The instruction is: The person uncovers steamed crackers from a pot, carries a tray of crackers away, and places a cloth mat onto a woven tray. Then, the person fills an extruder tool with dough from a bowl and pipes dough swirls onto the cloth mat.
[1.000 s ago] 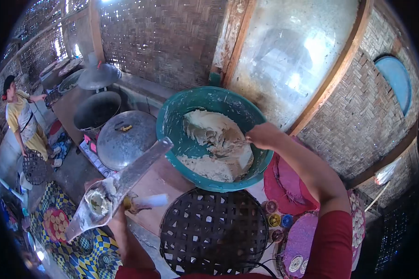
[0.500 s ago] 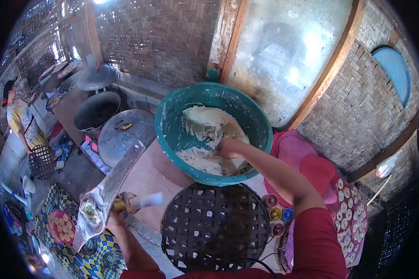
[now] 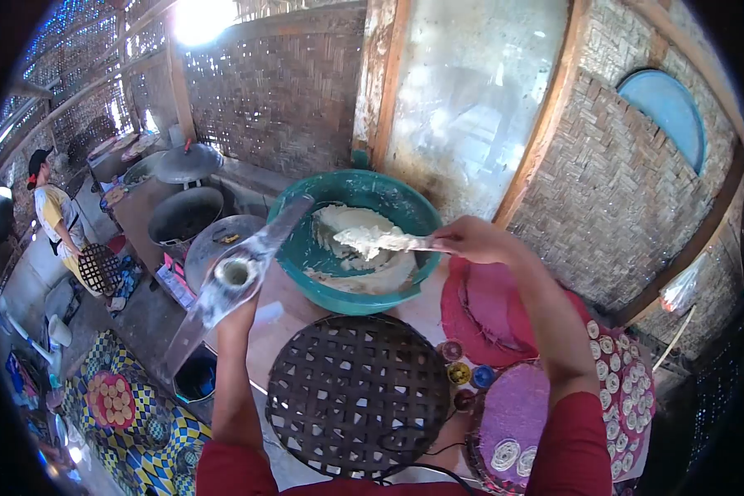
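Note:
My left hand (image 3: pixel 238 318) is wrapped round a long wooden press (image 3: pixel 264 244), whose flat bar slants up to the right. At its middle a round opening (image 3: pixel 236 273) has pale dough around its rim. My right hand (image 3: pixel 475 240) grips the handle of a spatula (image 3: pixel 420 243), its blade hidden under a lump of pale dough (image 3: pixel 368 240). Below the lump stands a green basin (image 3: pixel 347 303) with more dough (image 3: pixel 339 217) inside. Nearer to me lies a round, dark woven tray (image 3: pixel 360 397) with square gaps.
Small jars (image 3: pixel 483 377) stand right of the tray. Pink woven mats (image 3: pixel 517 405) bear white dough coils (image 3: pixel 617 397). Pots and a lid (image 3: pixel 188 165) are at back left, where another person (image 3: pixel 56 215) stands holding a woven tray. A cable crosses near my body.
My right hand has risen out of the basin, bringing up dough on the spatula. The press in my left hand has moved up and right, its opening now facing up more.

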`<state>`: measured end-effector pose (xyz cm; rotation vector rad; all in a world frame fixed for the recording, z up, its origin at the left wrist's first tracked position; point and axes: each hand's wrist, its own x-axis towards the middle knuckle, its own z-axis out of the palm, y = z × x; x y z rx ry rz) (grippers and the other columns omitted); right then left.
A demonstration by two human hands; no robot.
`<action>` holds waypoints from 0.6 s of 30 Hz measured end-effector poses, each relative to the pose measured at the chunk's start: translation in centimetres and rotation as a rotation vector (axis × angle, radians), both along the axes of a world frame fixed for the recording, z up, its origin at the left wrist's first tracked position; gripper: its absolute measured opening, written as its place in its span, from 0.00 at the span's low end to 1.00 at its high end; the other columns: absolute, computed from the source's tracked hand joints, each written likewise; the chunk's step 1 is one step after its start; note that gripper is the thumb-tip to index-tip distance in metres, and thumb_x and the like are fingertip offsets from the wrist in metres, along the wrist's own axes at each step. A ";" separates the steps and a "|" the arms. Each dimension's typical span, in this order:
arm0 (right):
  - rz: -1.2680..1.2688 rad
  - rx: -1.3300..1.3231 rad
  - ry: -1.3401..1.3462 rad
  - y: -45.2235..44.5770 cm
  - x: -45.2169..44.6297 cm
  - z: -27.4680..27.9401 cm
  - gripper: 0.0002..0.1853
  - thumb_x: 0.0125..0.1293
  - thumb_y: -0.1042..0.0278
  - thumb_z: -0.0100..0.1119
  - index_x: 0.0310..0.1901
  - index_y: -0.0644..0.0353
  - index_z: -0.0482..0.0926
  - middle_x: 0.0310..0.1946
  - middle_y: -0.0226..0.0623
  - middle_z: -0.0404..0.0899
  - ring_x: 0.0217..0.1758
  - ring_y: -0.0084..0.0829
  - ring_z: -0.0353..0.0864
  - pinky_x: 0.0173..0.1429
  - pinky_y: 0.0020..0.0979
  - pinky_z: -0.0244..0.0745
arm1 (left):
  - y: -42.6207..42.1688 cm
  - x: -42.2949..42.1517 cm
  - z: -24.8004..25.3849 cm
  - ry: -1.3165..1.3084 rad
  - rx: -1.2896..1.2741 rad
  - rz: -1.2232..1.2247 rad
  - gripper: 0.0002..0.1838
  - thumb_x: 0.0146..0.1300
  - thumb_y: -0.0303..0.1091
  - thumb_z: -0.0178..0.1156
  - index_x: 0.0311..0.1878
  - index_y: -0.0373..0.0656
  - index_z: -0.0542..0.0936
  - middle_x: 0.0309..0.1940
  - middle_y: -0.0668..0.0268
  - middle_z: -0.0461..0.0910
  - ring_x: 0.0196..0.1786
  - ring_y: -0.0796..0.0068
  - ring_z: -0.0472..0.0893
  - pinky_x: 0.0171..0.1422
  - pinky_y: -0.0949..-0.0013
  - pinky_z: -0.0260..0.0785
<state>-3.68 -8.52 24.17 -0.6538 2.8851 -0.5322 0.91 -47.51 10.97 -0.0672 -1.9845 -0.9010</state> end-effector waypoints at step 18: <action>-0.350 0.144 0.274 21.6 45.5 3.3 0.16 0.59 0.69 0.57 0.50 0.54 0.77 0.40 0.40 0.81 0.30 0.39 0.82 0.33 0.34 0.76 | 35.8 19.7 5.2 0.167 -0.623 -0.749 0.23 0.42 0.47 0.70 0.38 0.44 0.78 0.36 0.62 0.79 0.39 0.63 0.79 0.44 0.63 0.72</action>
